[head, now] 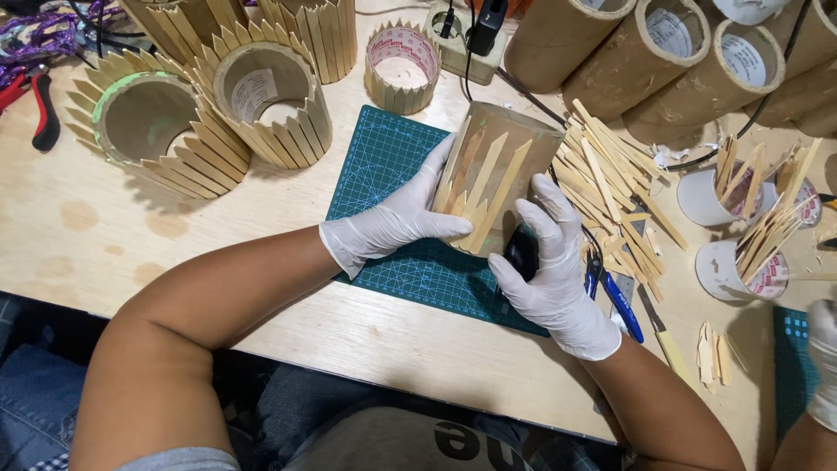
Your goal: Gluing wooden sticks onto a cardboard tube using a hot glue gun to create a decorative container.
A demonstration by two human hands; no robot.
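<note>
The cardboard tube (499, 170) lies tilted on the right part of the green cutting mat (384, 166), its open end toward the far right; pointed wooden sticks (488, 187) are stuck side by side along its near face, tips toward the far end, with bare brown cardboard showing above them. The left hand (397, 218), in a white glove, lies flat against the tube's left side, fingers (436, 170) stretched along the sticks and not curled shut; the right hand (554, 270), also gloved, is wrapped around a small black object (521, 255) pressed to the tube's near end; what the object is cannot be told.

Room is tight on the right: a loose pile of sticks (610, 187) lies just beside the tube, with blue-handled pliers (615, 296) and a knife (663, 336) near the right wrist; two white cups (724, 270) of sticks stand farther right. The mat's left half is bare, and the wooden table (131, 235) is open toward the near edge. Finished stick-clad tubes (270, 105) stand well apart at the far left; plain tubes (689, 74) lie at the far right; another person's gloved hand (824, 366) shows at the right edge.
</note>
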